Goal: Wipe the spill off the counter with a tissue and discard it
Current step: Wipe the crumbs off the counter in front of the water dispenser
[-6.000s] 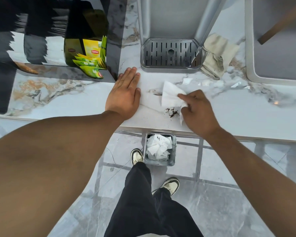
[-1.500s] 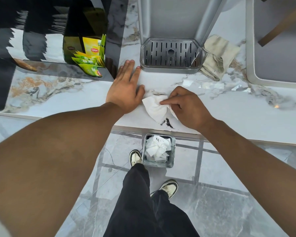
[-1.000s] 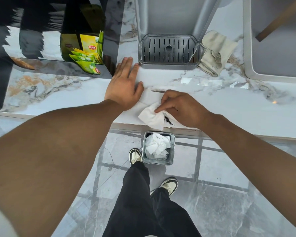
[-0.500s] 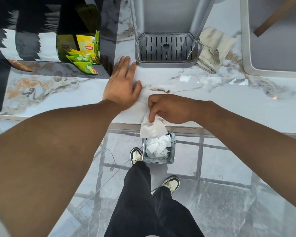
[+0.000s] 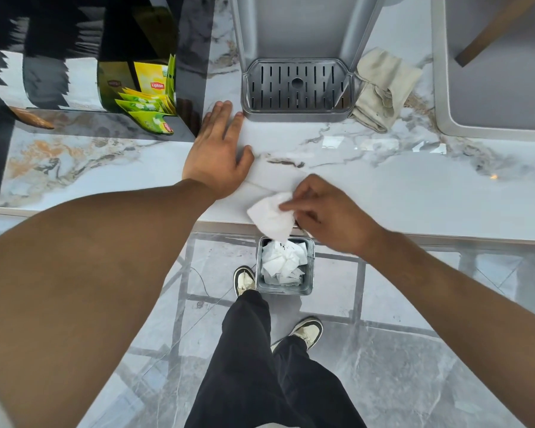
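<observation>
My right hand (image 5: 325, 211) pinches a crumpled white tissue (image 5: 271, 216) at the front edge of the marble counter (image 5: 414, 193). The tissue's lower corner hangs over the edge, straight above a small square metal bin (image 5: 309, 284) on the floor that holds several used white tissues. No dark spill shows on the counter around the hand; a little of the edge is hidden under my fingers. My left hand (image 5: 218, 152) lies flat on the counter with fingers spread, holding nothing.
A grey drip tray (image 5: 297, 86) of a dispenser stands at the back, a beige cloth (image 5: 383, 91) to its right. A black holder with yellow-green tea bags (image 5: 149, 106) is at the left, a grey sink rim (image 5: 442, 118) at the right. My shoes (image 5: 244, 281) stand by the bin.
My right hand swept the tissue and the dark crumbs toward the counter's front edge; the crumbs are gone from the counter. The tissue now hangs at the edge above the bin. The left hand stayed put.
</observation>
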